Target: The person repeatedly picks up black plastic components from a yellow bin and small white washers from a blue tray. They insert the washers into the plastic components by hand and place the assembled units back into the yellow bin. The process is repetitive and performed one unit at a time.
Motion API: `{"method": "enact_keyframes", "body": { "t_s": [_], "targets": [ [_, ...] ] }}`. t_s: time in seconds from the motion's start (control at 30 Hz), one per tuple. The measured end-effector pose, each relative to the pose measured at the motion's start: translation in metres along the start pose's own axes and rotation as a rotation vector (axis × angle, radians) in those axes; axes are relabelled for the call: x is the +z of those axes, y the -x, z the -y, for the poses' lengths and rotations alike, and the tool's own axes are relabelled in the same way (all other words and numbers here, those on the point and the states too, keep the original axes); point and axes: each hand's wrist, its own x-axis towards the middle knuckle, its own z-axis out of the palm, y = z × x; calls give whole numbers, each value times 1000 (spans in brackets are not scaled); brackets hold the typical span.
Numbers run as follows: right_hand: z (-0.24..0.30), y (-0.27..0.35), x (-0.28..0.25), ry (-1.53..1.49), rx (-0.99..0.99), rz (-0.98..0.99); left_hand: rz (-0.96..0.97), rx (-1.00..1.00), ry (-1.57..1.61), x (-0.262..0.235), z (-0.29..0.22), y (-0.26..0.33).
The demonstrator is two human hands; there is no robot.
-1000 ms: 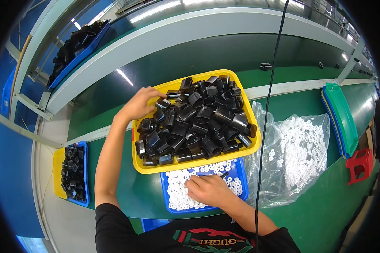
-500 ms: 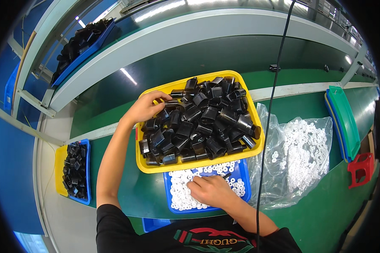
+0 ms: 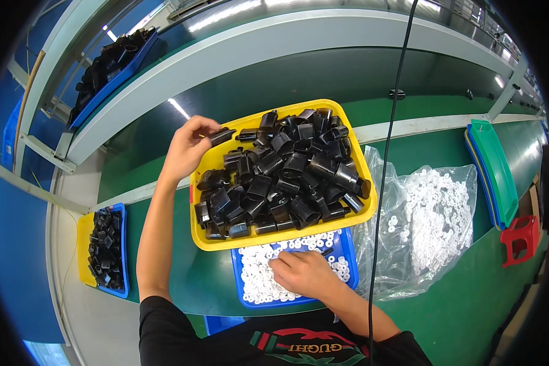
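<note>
My left hand pinches a short black plastic tubular part at the far-left rim of a yellow tray. That tray is heaped with similar black plastic parts. Closer to me, a blue tray holds loose small white rings, its far edge partly beneath the yellow tray. My right hand rests over these rings with fingers curled together; what they hold is hidden. A short dark rod end shows just beyond the knuckles, and I cannot tell whether it is gripped.
A clear plastic bag of white rings lies at the right. Stacked trays and a red stool stand beyond it. Blue trays of black parts sit at left and far left. A black cable hangs across the view.
My left hand has lifted from the heap, moving up and left to the tray's rim with a black part now showing in its fingers. The right hand stays almost in place.
</note>
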Motion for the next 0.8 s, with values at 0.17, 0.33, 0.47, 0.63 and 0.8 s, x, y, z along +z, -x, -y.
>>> {"method": "enact_keyframes", "body": {
  "t_s": [0.17, 0.33, 0.47, 0.63, 0.8],
  "targets": [
    [-2, 2, 2, -4, -7, -10, -123, -89, 631, 29, -53, 51],
    [0, 0, 1, -56, -11, -32, 6, -104, 1018, 55, -64, 118],
    [2, -9, -4, -95, 17, -56, 216, -383, 1327, 78, -71, 148],
    [0, -9, -4, -116, 81, -89, 350, -573, 1265, 106, -74, 175],
    [0, -15, -8, -160, 122, -147, 471, -488, 980, 124, -62, 189]
  ]
}}
